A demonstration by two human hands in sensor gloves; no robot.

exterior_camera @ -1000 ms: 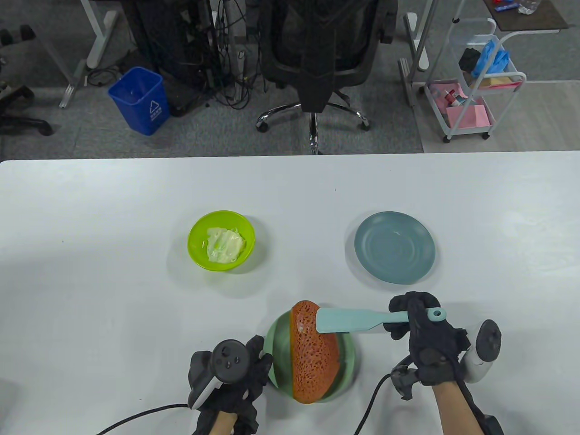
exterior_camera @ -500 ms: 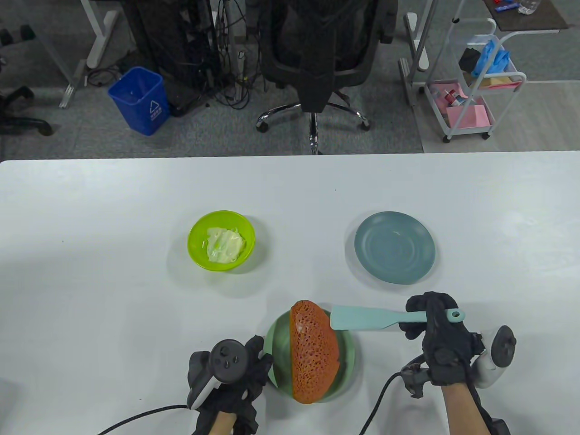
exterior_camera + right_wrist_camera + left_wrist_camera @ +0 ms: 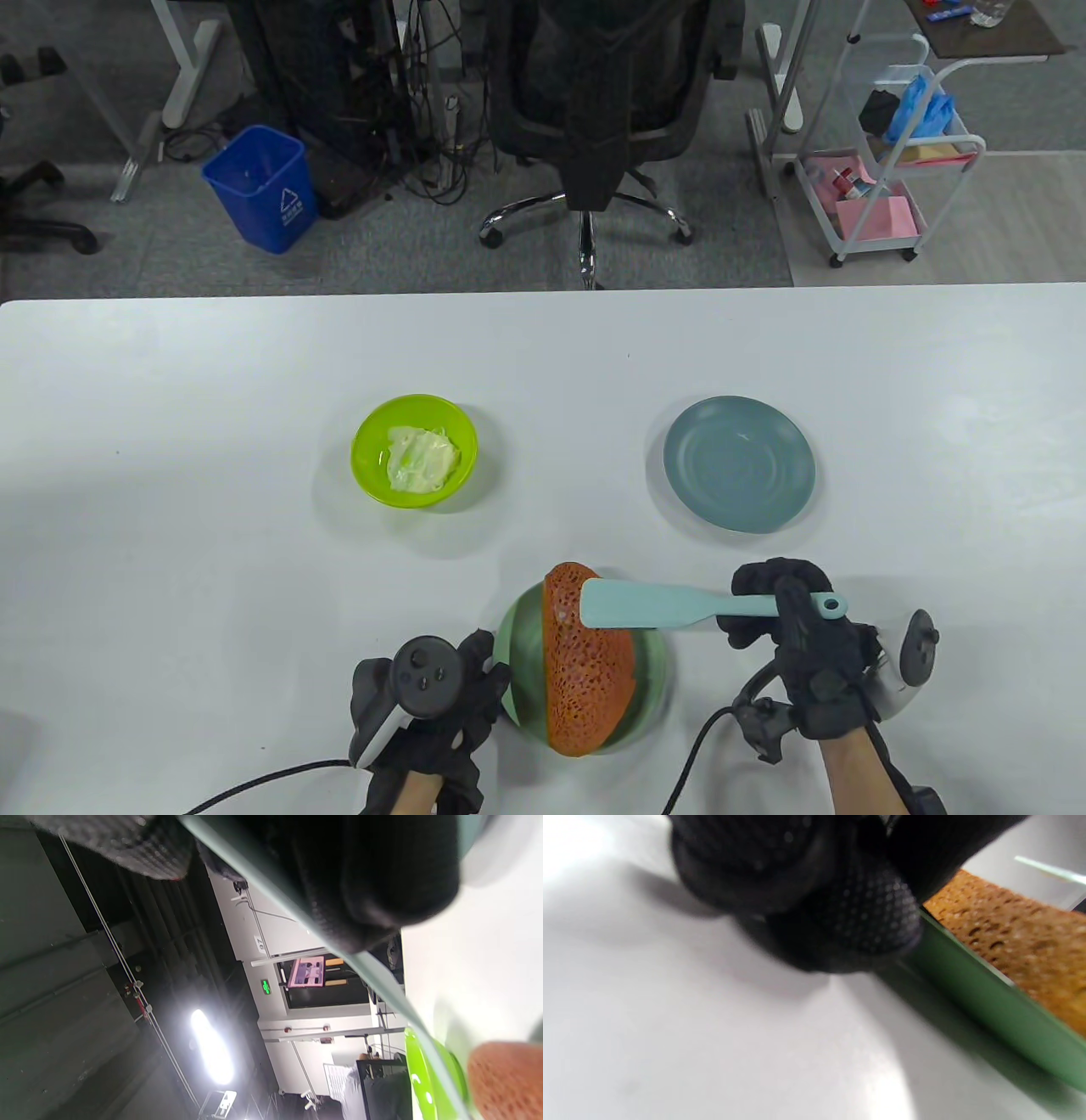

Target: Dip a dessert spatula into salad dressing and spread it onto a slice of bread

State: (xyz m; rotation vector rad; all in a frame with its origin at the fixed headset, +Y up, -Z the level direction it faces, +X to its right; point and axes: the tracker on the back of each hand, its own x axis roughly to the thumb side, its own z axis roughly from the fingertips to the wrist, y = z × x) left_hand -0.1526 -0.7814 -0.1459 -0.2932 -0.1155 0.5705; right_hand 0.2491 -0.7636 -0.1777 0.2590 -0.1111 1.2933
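While our right hand (image 3: 785,624) curls its grip round the handle of the dessert spatula (image 3: 670,604), the tool lies almost level with its long axis running left to right across the bench (image 3: 212,382), handle ring toward our right and flat blade pointing left; that blade sits over the upper part of the bread slice (image 3: 587,671), which rests lengthwise, near to far, on the green plate (image 3: 519,658) close to the bench's near edge; whether the blade touches the crumb we cannot tell. The bread lies to the left of our right grip, so any stroke runs along the tool's own axis. Our left hand (image 3: 424,705) rests at the plate's left rim, fingers (image 3: 865,912) against the edge, though how they lie we cannot tell. The salad dressing (image 3: 420,461) sits in the lime bowl (image 3: 369,424), well apart to the far left; a grey-blue plate (image 3: 738,463) stands to the far right. Half a second ago the blade hung just off the slice's right edge; now it has slid left over the bread, and the right hand has come in with it.
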